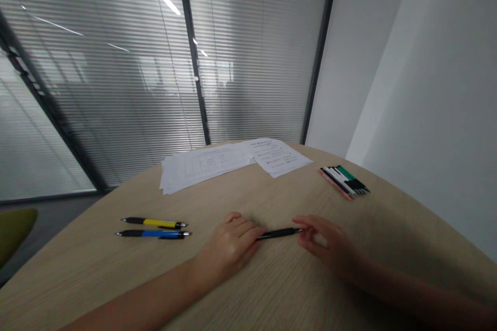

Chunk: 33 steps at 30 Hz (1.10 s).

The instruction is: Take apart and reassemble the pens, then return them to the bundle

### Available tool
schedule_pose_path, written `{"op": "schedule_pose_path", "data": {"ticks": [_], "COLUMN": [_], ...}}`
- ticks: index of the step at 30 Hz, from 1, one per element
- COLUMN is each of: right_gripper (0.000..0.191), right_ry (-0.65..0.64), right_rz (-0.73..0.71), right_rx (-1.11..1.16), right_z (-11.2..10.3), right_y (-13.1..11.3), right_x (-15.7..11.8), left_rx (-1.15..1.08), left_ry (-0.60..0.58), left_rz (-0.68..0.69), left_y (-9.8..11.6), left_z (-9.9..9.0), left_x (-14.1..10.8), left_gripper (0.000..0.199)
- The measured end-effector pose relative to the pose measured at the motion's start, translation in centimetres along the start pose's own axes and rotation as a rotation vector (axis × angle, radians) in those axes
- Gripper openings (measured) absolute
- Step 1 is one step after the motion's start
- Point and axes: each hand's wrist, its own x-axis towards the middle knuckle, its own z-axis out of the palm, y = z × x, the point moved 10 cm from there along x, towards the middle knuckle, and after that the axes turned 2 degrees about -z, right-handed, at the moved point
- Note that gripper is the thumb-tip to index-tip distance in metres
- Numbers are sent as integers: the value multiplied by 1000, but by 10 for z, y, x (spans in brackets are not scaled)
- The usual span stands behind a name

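A black pen (279, 233) lies between a person's two bare hands, over the near middle of a light wood table (279, 289). Its long axis runs left to right, the right end slightly farther away than the left. The left hand (233, 242) covers the left end: the pen comes out from under its fingers and points at the right hand (328, 243), so both hands are about equally close to it.

The left hand is palm down, fingers bunched together and closed over the pen's end, its thumb hidden; the forearm reaches in from the near left. The right hand comes from the near right, turned on its side, fingers bent and a gap showing between fingers and thumb. Its fingertips meet the pen's pale tip, but whether they pinch it or only touch it, I cannot tell.

To the left, a yellow pen (153, 223) and a blue pen (149, 234) lie side by side, also left to right, the blue one nearer. At the far right is a row of pens (344, 182); at the far middle, printed papers (209, 165).
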Motion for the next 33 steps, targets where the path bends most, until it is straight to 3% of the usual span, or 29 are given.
{"op": "schedule_pose_path", "data": {"ticks": [7,15,20,24,33], "right_gripper": [10,35,22,13,33], "right_ry": [13,-42,72,114,33], "right_rz": [-8,-62,-240,-248,-261], "right_rx": [-77,-166,-145,-195,-245], "right_z": [-1,3,-9,-11,-5], "right_y": [-3,-8,-26,-28,-32], "right_x": [-1,-4,-8,-9,-7], "left_rx": [-17,-46,-59,-64,-53], "left_ry": [-10,37,29,18,43], "left_rz": [30,106,72,53,91], "left_y": [3,15,9,6,12], "left_z": [1,-9,-9,-7,-10], "left_x": [1,0,0,0,1], "left_gripper": [15,16,17,17,15]}}
